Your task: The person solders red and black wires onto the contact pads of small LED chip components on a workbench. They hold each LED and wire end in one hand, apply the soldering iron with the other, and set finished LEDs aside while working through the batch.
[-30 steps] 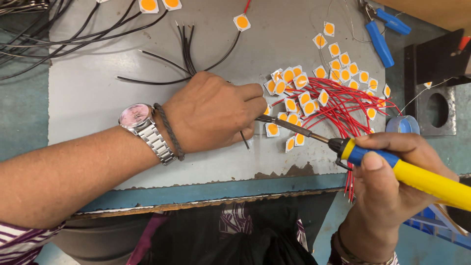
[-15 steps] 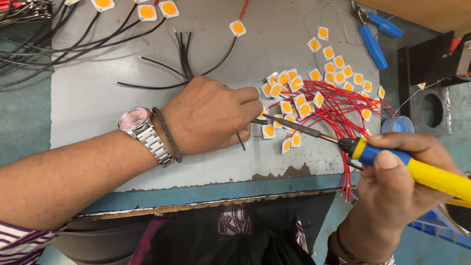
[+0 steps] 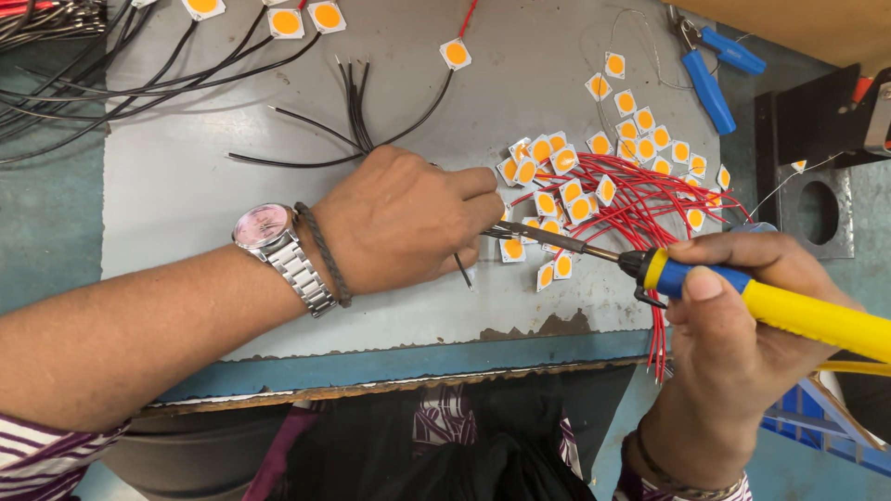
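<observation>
Since the last frame our soldering iron (image 3: 742, 295) tip has slid left toward the left hand (image 3: 404, 218), which pinches a black wire (image 3: 462, 270) on the surface (image 3: 186, 186); right hand (image 3: 742, 343) clasps the handle (long axis left-right), the small orange chips (image 3: 557, 199) lying just beyond.

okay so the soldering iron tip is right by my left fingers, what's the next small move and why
Probably ease the soldering iron tip the last bit onto the square LED chip beside the left hand. The right hand holds it just short, and the black wire is already pinched there.
</observation>
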